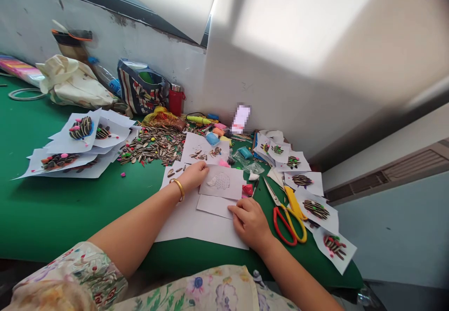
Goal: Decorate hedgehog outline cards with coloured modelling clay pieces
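My left hand (pixel 195 173), with a gold bangle on the wrist, rests on the upper left edge of a small white card (pixel 224 183) that bears a dotted hedgehog outline; its fingers are curled together near a few loose seeds. My right hand (pixel 249 221) lies on the white sheets (pixel 196 222) below that card, fingers bent and pressed on the paper's edge. A pile of striped sunflower seeds (pixel 154 145) lies beyond the left hand.
Finished seed pictures on cards lie at the left (pixel 81 131) and along the right (pixel 315 208). Yellow scissors (pixel 293 208) and red scissors (pixel 282 224) lie right of my right hand. Coloured clay pieces (pixel 213 138), a bag (pixel 140 91) and a red flask (pixel 176 99) stand by the wall.
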